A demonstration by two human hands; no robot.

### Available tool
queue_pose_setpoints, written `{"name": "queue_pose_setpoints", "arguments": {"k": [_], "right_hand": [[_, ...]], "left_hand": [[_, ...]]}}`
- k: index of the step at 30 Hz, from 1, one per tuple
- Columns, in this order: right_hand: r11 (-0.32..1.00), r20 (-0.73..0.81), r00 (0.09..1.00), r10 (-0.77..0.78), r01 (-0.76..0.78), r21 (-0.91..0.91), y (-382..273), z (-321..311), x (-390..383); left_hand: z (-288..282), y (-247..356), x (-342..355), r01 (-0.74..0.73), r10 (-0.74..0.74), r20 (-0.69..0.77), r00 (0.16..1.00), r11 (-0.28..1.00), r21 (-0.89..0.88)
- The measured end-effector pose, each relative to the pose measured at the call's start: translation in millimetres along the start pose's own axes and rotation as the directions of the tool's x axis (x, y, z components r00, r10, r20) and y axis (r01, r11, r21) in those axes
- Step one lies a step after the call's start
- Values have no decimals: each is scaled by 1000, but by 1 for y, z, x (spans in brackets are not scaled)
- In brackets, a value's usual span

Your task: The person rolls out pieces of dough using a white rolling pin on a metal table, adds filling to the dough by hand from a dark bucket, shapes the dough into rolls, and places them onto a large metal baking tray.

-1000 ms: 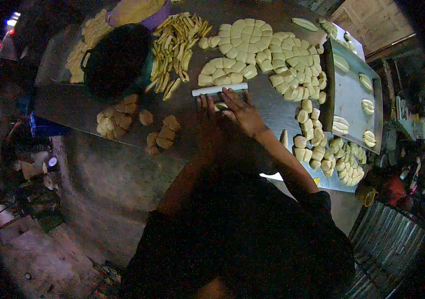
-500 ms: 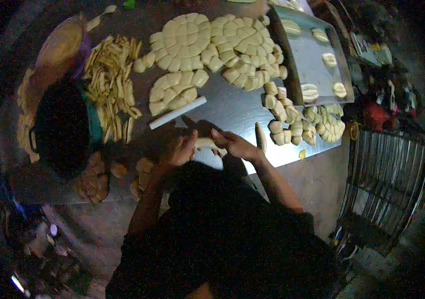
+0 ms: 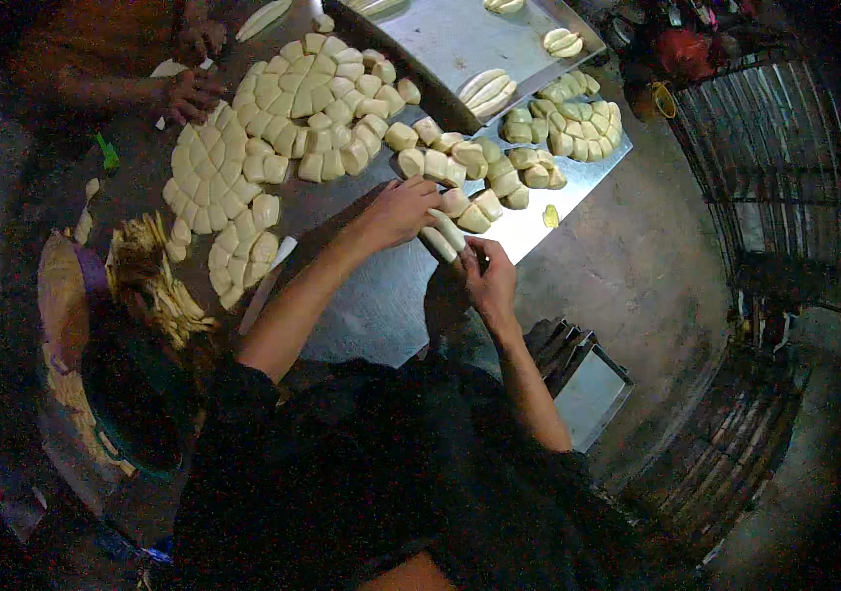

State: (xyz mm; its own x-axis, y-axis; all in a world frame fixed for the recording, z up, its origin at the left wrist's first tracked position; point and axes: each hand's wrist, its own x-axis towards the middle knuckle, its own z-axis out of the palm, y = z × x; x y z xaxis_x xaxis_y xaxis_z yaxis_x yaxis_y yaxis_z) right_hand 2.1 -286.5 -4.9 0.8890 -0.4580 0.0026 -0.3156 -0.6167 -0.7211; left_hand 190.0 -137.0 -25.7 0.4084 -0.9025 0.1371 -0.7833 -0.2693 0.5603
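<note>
My left hand (image 3: 403, 212) grips the upper end of pale, long dough rolls (image 3: 445, 234) lying side by side. My right hand (image 3: 487, 276) is closed on their lower end. The rolls are over the steel table (image 3: 361, 305), close to some small cut dough pieces (image 3: 477, 210). To the left of my arms lies a white rod, apparently a rolling pin (image 3: 268, 276), beside a mass of cut dough (image 3: 205, 177).
A co-worker's hands (image 3: 194, 94) work at top left. A metal tray (image 3: 484, 44) holds shaped dough. Yellowish strips (image 3: 154, 276), a purple tub (image 3: 90, 266) and a dark basin (image 3: 134, 404) sit left. Stacked trays (image 3: 588, 394) and metal racks (image 3: 765, 177) stand right.
My hands have left the white rod, taken hold of the dough rolls and moved toward the table's right part. The view has turned, bringing the co-worker's hands into sight.
</note>
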Motion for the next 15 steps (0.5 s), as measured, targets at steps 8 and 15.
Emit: {"name": "queue_pose_setpoints", "arguments": {"k": [8, 15], "right_hand": [[963, 185, 980, 70, -115, 243, 27, -34, -17], [951, 106, 947, -304, 308, -24, 82, -116, 43]], "left_hand": [[-19, 37, -17, 330, -329, -65, 942, 944, 3], [17, 131, -9, 589, -476, -456, 752, 796, 140]]}}
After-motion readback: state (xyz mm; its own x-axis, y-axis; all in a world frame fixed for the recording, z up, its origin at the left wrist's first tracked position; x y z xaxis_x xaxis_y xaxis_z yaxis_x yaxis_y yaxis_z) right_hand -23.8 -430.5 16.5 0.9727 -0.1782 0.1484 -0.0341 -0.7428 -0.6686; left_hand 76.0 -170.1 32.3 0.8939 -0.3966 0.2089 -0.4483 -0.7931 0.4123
